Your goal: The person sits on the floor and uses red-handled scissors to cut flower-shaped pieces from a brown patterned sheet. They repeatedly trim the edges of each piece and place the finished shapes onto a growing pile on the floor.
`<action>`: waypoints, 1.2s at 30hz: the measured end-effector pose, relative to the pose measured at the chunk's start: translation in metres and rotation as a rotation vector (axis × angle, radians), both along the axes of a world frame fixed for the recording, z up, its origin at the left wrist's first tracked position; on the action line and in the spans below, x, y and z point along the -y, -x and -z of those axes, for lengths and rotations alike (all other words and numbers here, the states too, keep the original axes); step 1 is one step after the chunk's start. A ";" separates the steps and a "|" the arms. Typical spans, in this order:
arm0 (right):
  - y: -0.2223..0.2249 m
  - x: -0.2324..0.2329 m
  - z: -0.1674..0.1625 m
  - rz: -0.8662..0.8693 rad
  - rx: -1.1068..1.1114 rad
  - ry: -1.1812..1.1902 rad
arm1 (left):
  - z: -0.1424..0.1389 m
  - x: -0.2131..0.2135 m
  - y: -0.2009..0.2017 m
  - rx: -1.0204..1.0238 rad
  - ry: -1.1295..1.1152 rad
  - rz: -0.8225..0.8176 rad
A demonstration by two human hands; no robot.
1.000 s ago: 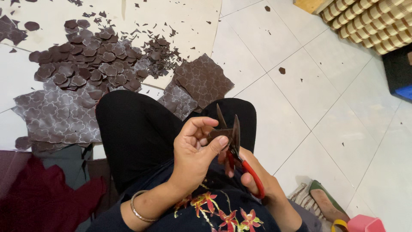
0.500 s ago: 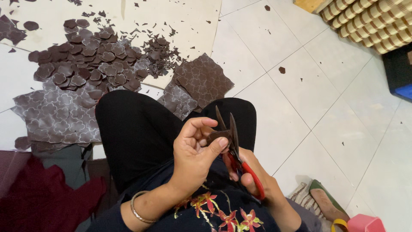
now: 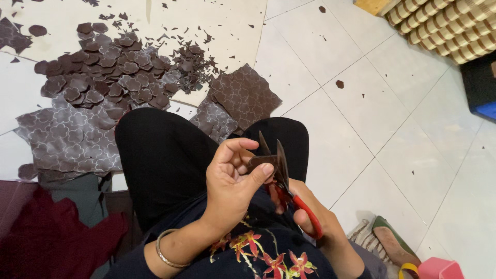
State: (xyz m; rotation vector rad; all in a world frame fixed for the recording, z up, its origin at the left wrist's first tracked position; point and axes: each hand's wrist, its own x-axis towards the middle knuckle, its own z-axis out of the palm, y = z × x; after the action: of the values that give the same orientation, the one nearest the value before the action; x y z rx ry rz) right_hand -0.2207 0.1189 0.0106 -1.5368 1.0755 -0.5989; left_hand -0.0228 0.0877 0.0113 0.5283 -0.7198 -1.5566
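Observation:
My left hand (image 3: pixel 232 181) pinches a small dark brown leather piece (image 3: pixel 258 161) between thumb and fingers above my lap. My right hand (image 3: pixel 310 217) grips red-handled scissors (image 3: pixel 281 178), whose blades stand apart around the piece's edge. Both hands hover over my black-trousered knees. A heap of cut flower-shaped brown pieces (image 3: pixel 103 77) lies on the white floor ahead at the left. Patterned brown sheets sit by my left knee (image 3: pixel 67 139) and in front of my knees (image 3: pixel 240 98).
Small dark scraps (image 3: pixel 194 64) are scattered past the heap. Dark red cloth (image 3: pixel 46 243) lies at the lower left. A shoe (image 3: pixel 395 245) and a pink object (image 3: pixel 439 268) sit at the lower right. A woven mat roll (image 3: pixel 449 26) occupies the top right corner.
The scissors and the small piece have shifted only slightly in my hands; the blades stay apart around the piece. Nothing else has moved.

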 end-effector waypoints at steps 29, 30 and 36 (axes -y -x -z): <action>-0.002 0.003 0.005 0.041 0.007 -0.021 | 0.005 0.001 0.002 -0.009 -0.018 0.056; -0.003 0.003 0.003 0.038 0.018 -0.027 | 0.005 0.001 0.002 0.003 -0.013 0.051; -0.007 0.000 -0.003 0.047 -0.011 0.000 | 0.004 0.001 0.002 0.017 -0.014 0.054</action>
State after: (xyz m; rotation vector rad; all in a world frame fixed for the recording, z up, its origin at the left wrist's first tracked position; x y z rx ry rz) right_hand -0.2138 0.1187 0.0134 -1.5199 1.1232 -0.6231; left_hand -0.0244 0.0871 0.0068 0.5368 -0.7416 -1.6102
